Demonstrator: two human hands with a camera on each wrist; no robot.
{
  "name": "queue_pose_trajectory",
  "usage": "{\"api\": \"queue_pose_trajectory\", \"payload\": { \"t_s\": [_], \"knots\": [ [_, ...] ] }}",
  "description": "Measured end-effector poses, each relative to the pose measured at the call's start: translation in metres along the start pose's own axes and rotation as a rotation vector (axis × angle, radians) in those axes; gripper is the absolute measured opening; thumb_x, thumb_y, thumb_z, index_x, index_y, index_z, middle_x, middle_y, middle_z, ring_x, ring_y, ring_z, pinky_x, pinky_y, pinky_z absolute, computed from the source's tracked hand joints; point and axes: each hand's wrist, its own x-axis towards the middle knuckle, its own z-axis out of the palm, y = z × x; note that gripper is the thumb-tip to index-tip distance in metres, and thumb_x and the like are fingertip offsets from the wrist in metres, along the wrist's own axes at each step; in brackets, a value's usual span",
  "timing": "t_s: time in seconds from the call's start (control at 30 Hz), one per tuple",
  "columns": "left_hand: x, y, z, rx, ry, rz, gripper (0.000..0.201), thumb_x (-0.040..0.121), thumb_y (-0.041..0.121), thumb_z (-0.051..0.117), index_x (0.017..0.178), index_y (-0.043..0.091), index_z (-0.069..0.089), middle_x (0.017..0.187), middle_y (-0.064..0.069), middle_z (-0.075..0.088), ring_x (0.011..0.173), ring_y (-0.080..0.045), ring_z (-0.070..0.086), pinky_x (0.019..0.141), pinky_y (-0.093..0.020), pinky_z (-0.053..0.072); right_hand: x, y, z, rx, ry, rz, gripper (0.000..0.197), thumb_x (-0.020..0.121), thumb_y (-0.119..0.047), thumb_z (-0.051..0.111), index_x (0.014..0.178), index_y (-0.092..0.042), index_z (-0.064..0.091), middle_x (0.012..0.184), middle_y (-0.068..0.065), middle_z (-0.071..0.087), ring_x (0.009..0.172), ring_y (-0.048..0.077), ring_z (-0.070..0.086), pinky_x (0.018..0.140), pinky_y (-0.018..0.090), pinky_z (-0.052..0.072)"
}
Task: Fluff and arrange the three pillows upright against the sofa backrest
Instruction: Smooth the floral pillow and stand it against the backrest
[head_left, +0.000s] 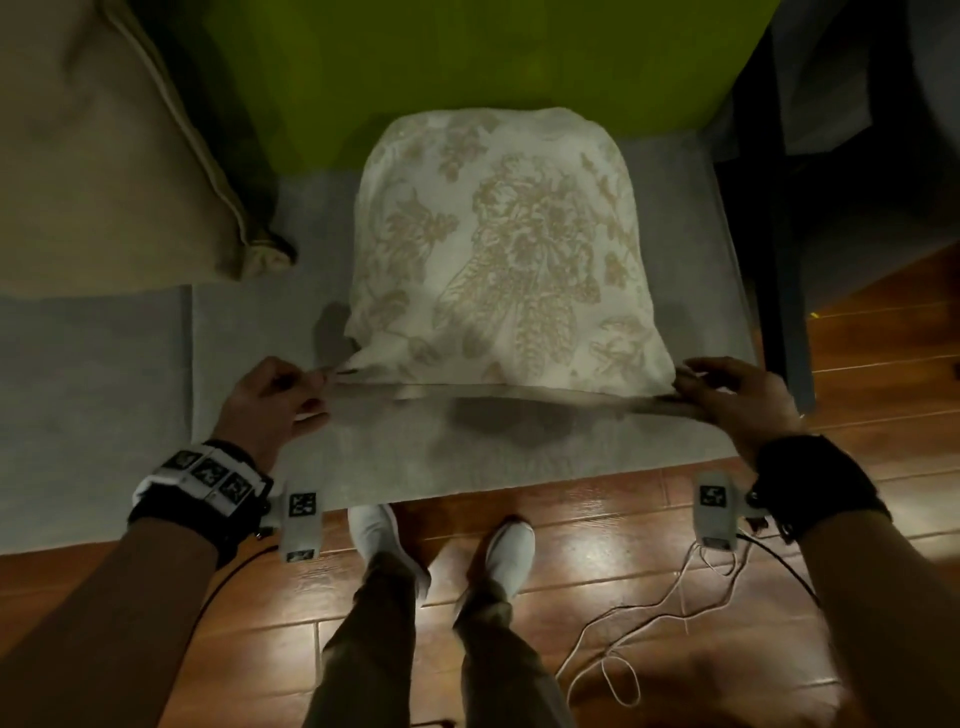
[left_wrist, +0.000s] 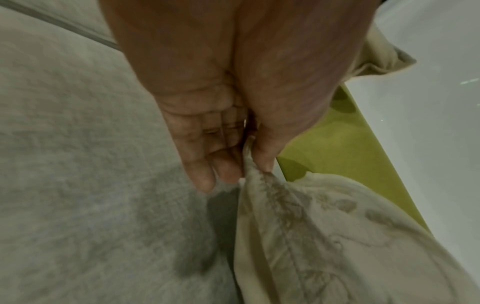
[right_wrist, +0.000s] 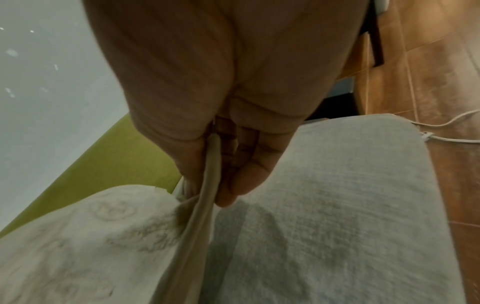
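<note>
A cream pillow with a tan floral pattern (head_left: 498, 244) lies on the grey sofa seat (head_left: 249, 332), its far edge against the green backrest (head_left: 467, 62). My left hand (head_left: 280, 395) pinches the pillow's near left corner (left_wrist: 257, 181) between thumb and fingers. My right hand (head_left: 727, 395) pinches the near right corner (right_wrist: 200, 197), with the edge seam running through its fingers. The near edge is stretched taut between both hands. A plain beige pillow (head_left: 104, 145) leans at the far left. No third pillow is in view.
The seat's front edge (head_left: 467, 488) is just behind my hands, with wooden floor (head_left: 623, 561) below it. My feet in white shoes (head_left: 441, 540) stand by the sofa. A white cable (head_left: 649, 613) lies on the floor at the right. A dark frame (head_left: 779, 208) borders the seat's right side.
</note>
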Motion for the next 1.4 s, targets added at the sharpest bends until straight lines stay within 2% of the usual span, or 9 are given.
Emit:
{"api": "queue_pose_trajectory", "payload": {
  "t_s": [0.3, 0.43, 0.57, 0.63, 0.77, 0.9, 1.1, 1.3, 1.4],
  "knots": [
    [-0.005, -0.042, -0.014, 0.330, -0.012, -0.067, 0.021, 0.085, 0.009, 0.076, 0.091, 0.008, 0.056, 0.100, -0.018, 0.064, 0.089, -0.031, 0.064, 0.086, -0.047, 0.057, -0.006, 0.050, 0.010, 0.100, 0.009, 0.304, 0.015, 0.103, -0.013, 0.055, 0.106, -0.002, 0.065, 0.094, 0.023, 0.067, 0.079, 0.033, 0.066, 0.063, 0.031, 0.052],
    [0.006, -0.012, 0.005, 0.333, 0.031, 0.032, 0.021, 0.091, 0.020, 0.063, 0.112, 0.021, 0.064, 0.108, -0.008, 0.067, 0.086, -0.021, 0.062, 0.070, -0.031, 0.049, -0.004, 0.043, 0.009, -0.017, -0.095, 0.084, 0.031, 0.094, -0.059, 0.056, 0.114, -0.037, 0.066, 0.122, 0.003, 0.067, 0.115, 0.029, 0.064, 0.092, 0.049, 0.055],
    [0.022, 0.018, 0.023, 0.600, -0.077, 0.076, 0.037, 0.101, 0.038, 0.049, 0.125, 0.015, 0.063, 0.124, -0.012, 0.064, 0.105, -0.029, 0.059, 0.086, -0.038, 0.047, 0.003, 0.010, 0.036, -0.060, -0.216, 0.019, 0.054, 0.083, -0.076, 0.060, 0.128, -0.046, 0.060, 0.116, 0.003, 0.070, 0.106, 0.027, 0.069, 0.096, 0.050, 0.056],
    [0.022, 0.023, 0.030, 0.696, -0.071, 0.121, 0.037, 0.097, 0.048, 0.053, 0.113, 0.016, 0.063, 0.108, -0.009, 0.068, 0.087, -0.025, 0.060, 0.071, -0.033, 0.043, 0.007, -0.004, 0.049, -0.116, -0.216, 0.053, 0.071, 0.070, -0.086, 0.063, 0.125, -0.042, 0.065, 0.106, 0.004, 0.073, 0.097, 0.028, 0.071, 0.086, 0.047, 0.061],
    [0.021, 0.015, 0.026, 0.617, 0.062, 0.202, 0.036, 0.094, 0.052, 0.058, 0.099, 0.017, 0.054, 0.092, -0.007, 0.062, 0.076, -0.021, 0.055, 0.062, -0.031, 0.039, 0.016, -0.003, 0.042, -0.151, -0.048, 0.051, 0.026, 0.088, -0.042, 0.077, 0.101, -0.022, 0.068, 0.096, 0.005, 0.072, 0.091, 0.027, 0.069, 0.079, 0.042, 0.061],
    [0.027, -0.010, 0.015, 0.527, 0.216, 0.243, 0.021, 0.094, 0.036, 0.064, 0.098, 0.017, 0.056, 0.094, -0.007, 0.062, 0.092, -0.033, 0.061, 0.074, -0.035, 0.045, 0.013, 0.015, 0.020, 0.024, 0.075, 0.094, 0.026, 0.078, -0.039, 0.087, 0.086, -0.024, 0.068, 0.090, 0.004, 0.072, 0.088, 0.027, 0.070, 0.068, 0.035, 0.056],
    [0.012, -0.032, 0.024, 0.330, 0.011, -0.138, 0.060, 0.082, 0.075, 0.055, 0.108, 0.022, 0.062, 0.101, -0.009, 0.068, 0.090, -0.028, 0.069, 0.068, -0.040, 0.061, 0.000, 0.043, 0.019, 0.322, -0.161, 0.338, 0.034, 0.089, -0.037, 0.076, 0.117, -0.022, 0.065, 0.115, 0.011, 0.073, 0.102, 0.033, 0.072, 0.080, 0.042, 0.056],
    [-0.007, -0.033, 0.013, 0.242, -0.095, 0.024, 0.025, 0.093, 0.040, 0.067, 0.092, 0.015, 0.067, 0.091, -0.009, 0.066, 0.085, -0.028, 0.064, 0.066, -0.028, 0.058, -0.001, 0.057, 0.007, 0.231, -0.202, 0.198, 0.088, 0.037, -0.063, 0.096, 0.106, -0.014, 0.073, 0.101, 0.010, 0.078, 0.090, 0.024, 0.076, 0.074, 0.032, 0.059],
    [0.007, -0.031, -0.003, 0.274, 0.008, 0.146, 0.011, 0.093, 0.018, 0.069, 0.083, 0.016, 0.065, 0.085, -0.011, 0.059, 0.076, -0.025, 0.055, 0.049, -0.019, 0.052, -0.001, 0.054, 0.000, 0.216, -0.215, 0.168, 0.043, 0.071, -0.032, 0.092, 0.103, -0.012, 0.071, 0.103, 0.017, 0.075, 0.083, 0.025, 0.074, 0.069, 0.029, 0.062]
  ]
}}
